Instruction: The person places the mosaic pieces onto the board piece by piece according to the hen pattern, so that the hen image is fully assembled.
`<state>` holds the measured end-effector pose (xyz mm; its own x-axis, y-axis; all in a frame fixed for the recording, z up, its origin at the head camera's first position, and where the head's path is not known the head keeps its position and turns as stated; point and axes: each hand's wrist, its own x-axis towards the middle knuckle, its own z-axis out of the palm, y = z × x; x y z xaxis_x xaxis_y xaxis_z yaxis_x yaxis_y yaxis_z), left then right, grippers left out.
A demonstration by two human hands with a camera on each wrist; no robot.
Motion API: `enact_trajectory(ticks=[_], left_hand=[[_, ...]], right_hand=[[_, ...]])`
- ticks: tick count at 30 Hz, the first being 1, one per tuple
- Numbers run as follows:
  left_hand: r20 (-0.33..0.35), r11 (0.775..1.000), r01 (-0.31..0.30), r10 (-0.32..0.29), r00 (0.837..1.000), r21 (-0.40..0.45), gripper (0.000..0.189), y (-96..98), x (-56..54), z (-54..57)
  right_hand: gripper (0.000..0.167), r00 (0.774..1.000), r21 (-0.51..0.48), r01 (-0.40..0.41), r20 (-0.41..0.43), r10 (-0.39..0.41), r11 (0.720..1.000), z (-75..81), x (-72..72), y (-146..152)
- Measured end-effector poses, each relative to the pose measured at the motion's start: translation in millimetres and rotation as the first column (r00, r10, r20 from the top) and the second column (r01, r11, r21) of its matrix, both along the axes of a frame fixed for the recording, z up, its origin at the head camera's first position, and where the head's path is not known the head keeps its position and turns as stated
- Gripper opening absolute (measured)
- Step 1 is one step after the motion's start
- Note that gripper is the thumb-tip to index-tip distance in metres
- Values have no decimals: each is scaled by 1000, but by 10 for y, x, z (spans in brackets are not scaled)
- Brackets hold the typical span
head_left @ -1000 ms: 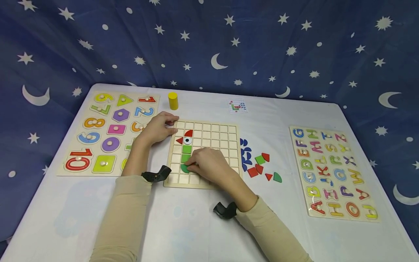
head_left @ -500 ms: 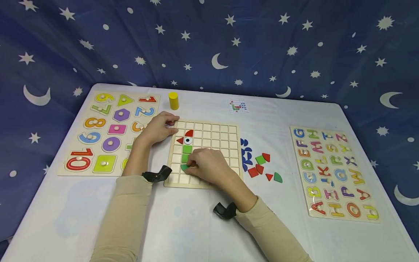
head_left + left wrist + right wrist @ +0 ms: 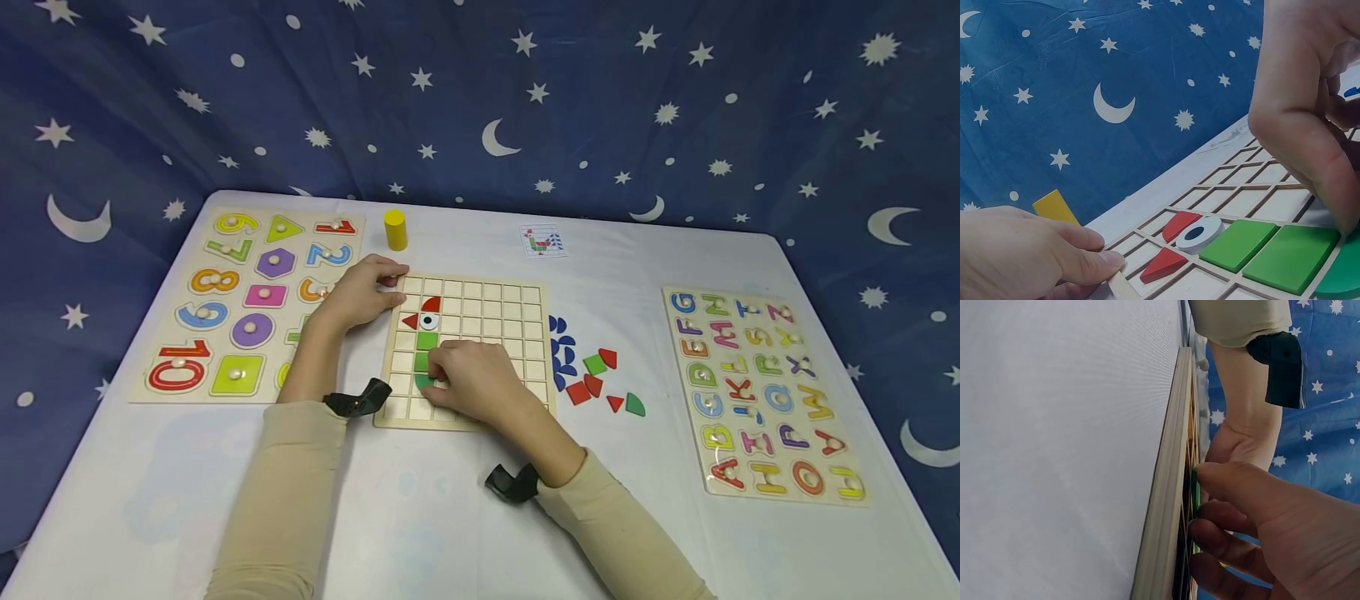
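Note:
A wooden grid board (image 3: pixel 486 422) lies mid-table. On its left part, a red quarter-round piece (image 3: pixel 432 305) and a red triangle-like piece (image 3: pixel 410 321) adjoin a white eye disc (image 3: pixel 429 322). Below the disc come two light green squares (image 3: pixel 427 341) in a column, then a dark green rounded piece (image 3: pixel 423 381). My right hand (image 3: pixel 480 379) is over the board, its thumb and fingertips pinching that dark green piece, which they partly cover. My left hand (image 3: pixel 363 293) holds the board's upper left edge between thumb and fingers, as the left wrist view also shows.
Right of the board lie several blue half-rounds (image 3: pixel 562 350) and loose red and green pieces (image 3: pixel 592 385). A picture card (image 3: pixel 543 242) and yellow cylinder (image 3: pixel 395 231) stand behind. A number puzzle (image 3: pixel 247 317) is at left, a letter puzzle (image 3: pixel 765 396) at right.
My right fingers have shifted slightly over the dark green piece, which stays at the same place below the squares. The left hand keeps its hold on the board.

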<state>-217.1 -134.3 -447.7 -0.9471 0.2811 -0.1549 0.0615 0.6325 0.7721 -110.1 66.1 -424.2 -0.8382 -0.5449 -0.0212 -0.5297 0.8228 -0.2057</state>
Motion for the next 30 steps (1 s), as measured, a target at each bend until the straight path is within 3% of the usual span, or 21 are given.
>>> enact_trajectory(ticks=[4,8,14,18,26,30], left_hand=[[1,1000,-3,3,1000,-1,47,-7,-7,-7],[3,1000,-1,1,1000,-6,47,-3,-10,-7],[10,1000,1,-1,1000,-7,48,2,-6,-7],[16,1000,-1,2,1000,-15,47,-4,6,-7],[25,1000,-1,2,1000,-15,47,-1,16,3],[23,1000,1,0,1000,-9,48,12,7,8]], right_hand=[[21,999,-13,20,29,-19,1000,24,-4,3],[24,992,-74,51,122,-42,996,125,-78,127],[23,962,-199,107,268,-51,974,313,-333,770],[31,918,-203,197,382,-108,959,341,-423,1325],[29,780,-55,420,532,-330,906,213,-459,2010],[27,755,-23,437,552,-353,899,166,-448,2165]])
